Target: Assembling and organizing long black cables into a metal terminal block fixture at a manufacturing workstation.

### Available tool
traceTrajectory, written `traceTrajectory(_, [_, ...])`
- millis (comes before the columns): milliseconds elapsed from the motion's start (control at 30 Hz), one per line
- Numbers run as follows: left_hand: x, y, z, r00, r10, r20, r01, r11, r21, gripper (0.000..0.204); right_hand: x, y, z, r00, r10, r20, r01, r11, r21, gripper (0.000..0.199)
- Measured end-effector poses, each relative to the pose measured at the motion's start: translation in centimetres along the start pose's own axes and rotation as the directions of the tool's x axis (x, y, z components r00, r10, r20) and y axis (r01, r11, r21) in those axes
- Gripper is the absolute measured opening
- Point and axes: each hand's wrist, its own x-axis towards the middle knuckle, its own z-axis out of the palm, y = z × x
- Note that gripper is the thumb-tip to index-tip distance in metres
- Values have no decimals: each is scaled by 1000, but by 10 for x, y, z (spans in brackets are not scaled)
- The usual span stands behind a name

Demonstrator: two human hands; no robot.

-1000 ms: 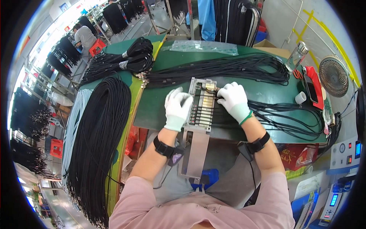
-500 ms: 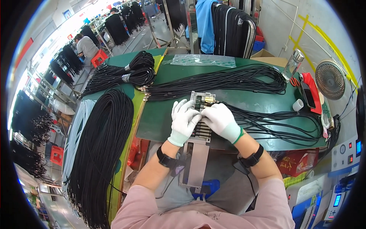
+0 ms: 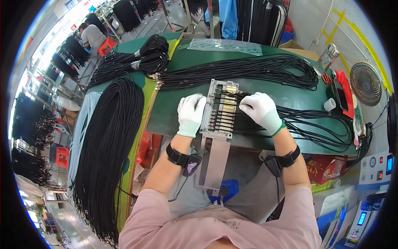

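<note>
A metal fixture (image 3: 227, 135) lies across the front edge of the green table, with several black cable ends side by side in its slots. At its left edge is my left hand (image 3: 192, 114) in a white glove, fingers bent and pressed together; whatever they may hold is hidden. On the other side, my gloved right hand (image 3: 260, 110) is closed, thumb and forefinger pinching a black cable near the upper slots. From the fixture a loose bundle of black cables (image 3: 306, 120) runs right, passing under that hand.
Behind lies a long black cable bundle (image 3: 248, 70), with a clear plastic bag (image 3: 226, 46) beyond. Thick black cables (image 3: 110, 145) drape over the left side. A glass bottle (image 3: 327, 58), white cup (image 3: 329, 104), phone (image 3: 341, 97) and fan (image 3: 367, 83) stand at right.
My hands have parted: the left moved off the slots to the fixture's left edge, the right moved rightward. The slots now show uncovered. The whole view has shifted a little.
</note>
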Motion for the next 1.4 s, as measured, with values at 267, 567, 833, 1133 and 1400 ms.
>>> traceTrajectory(267, [-3,-3,-1,995,-35,95,32,999,32,22,-4,3,-10,997,31,67,-29,999,-33,12])
traceTrajectory(567, [-4,-4,-2,989,-77,128,75,997,18,22,-6,5,-13,990,28,139,-24,999,-31,11])
traceTrajectory(833, [-10,30,-1,946,162,282,-200,973,113,25,-6,3,-2,995,-23,96,30,997,-70,11])
traceTrajectory(1133, [-9,24,7,907,244,344,-314,935,163,31,9,10,22,989,143,37,-119,920,-374,11])
traceTrajectory(1400, [2,-7,20,1000,-20,7,20,995,94,28,9,14,24,996,81,36,-65,941,-333,11])
